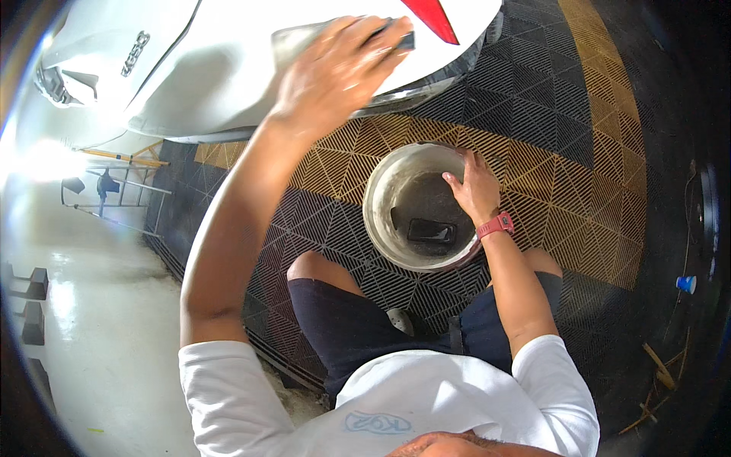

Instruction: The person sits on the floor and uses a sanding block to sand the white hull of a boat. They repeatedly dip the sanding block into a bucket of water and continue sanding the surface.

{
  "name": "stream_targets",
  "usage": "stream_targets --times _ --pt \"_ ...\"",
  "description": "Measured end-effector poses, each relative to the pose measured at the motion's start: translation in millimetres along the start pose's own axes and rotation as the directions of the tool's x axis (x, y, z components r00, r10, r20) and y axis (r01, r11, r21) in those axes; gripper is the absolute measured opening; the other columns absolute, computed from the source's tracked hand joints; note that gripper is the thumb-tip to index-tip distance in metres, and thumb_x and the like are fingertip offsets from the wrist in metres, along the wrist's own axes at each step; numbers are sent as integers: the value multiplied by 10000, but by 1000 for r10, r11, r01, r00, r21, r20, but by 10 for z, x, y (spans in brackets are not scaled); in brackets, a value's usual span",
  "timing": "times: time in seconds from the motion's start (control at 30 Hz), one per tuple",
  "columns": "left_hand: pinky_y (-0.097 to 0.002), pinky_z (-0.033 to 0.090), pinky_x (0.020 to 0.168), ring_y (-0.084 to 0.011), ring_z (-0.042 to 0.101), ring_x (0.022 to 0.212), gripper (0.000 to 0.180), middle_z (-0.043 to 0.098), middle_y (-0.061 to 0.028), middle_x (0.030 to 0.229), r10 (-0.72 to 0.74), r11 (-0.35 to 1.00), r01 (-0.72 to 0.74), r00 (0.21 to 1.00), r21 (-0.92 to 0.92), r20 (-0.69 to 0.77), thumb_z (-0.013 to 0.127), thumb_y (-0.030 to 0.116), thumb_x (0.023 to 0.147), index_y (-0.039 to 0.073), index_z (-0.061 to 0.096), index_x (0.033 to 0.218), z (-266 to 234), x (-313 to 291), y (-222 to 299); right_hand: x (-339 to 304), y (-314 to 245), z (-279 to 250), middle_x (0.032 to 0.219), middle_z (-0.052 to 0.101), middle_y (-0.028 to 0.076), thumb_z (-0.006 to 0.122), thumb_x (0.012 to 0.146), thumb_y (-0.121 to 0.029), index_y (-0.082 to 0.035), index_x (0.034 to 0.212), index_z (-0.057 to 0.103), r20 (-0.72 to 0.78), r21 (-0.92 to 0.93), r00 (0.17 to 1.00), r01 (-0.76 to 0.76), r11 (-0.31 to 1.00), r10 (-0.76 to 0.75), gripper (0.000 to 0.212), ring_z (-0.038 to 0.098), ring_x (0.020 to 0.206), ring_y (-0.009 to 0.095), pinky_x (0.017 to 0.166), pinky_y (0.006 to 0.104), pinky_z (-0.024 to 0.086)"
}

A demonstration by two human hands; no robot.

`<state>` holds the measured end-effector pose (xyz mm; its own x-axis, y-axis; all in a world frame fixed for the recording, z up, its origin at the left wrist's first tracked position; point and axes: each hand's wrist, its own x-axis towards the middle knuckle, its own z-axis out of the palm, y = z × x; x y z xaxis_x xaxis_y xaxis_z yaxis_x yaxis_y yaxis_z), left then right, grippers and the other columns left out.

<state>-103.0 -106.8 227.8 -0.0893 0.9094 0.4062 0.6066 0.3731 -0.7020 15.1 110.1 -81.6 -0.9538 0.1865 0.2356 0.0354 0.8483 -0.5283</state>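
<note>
My left hand lies wet on the white car body, its fingers laid over a dark flat block pressed to the panel. Only the block's end shows past the fingertips, so its exact kind is hidden. Below and to the right, my right hand grips the rim of a whitish round bucket, thumb on the inner side. Dark water fills the bucket's lower part, and a dark rectangular shape shows in it. A red tail light is just right of my left hand.
Black and yellow-brown ribbed floor tiles surround the bucket, which stands between my knees. A folding metal stand is at the left beside a bright lamp. At far right lie a blue cup and dry sticks.
</note>
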Motion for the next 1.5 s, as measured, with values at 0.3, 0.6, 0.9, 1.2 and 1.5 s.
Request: stream_targets --times 0.3,0.6,0.9,1.2,1.5 --pt "-405 496 1212 -185 551 1439 412 535 64 1669 38 998 -41 997 47 60 718 169 955 222 751 1362 -26 -312 -126 -45 -49 12 1270 684 178 830 939 -400 -83 1437 552 21 39 1000 -1 999 0 652 682 1196 400 954 507 604" --pt "-398 487 1209 -180 570 1417 400 564 94 1644 107 991 -109 994 72 36 710 160 933 235 772 1321 67 198 5 -41 16 -39 1293 685 181 815 949 -411 -97 1428 563 31 50 999 -15 999 14 626 683 1194 415 951 515 601" --pt "-390 483 1167 -191 561 1390 361 583 78 1622 131 990 -134 989 42 62 794 211 887 211 799 1248 28 -217 -154 -47 -16 -27 1290 685 206 837 932 -372 -75 1405 573 22 101 1000 9 995 -11 617 689 1188 419 951 502 608" --pt "-425 490 1138 -200 550 1402 367 555 45 1649 160 987 -161 984 9 77 795 192 880 203 812 1246 -40 -284 -223 -43 -69 -11 1267 679 197 819 946 -418 -62 1389 569 14 60 999 35 998 -36 621 692 1174 409 944 491 613" --pt "-506 490 1117 -328 623 1321 457 664 -77 1512 -499 755 467 865 -460 58 823 134 915 203 779 1364 -290 -200 845 -28 -141 -140 1274 670 202 799 981 -347 -47 1358 617 -301 196 950 143 970 -79 515 667 1174 429 990 511 576"
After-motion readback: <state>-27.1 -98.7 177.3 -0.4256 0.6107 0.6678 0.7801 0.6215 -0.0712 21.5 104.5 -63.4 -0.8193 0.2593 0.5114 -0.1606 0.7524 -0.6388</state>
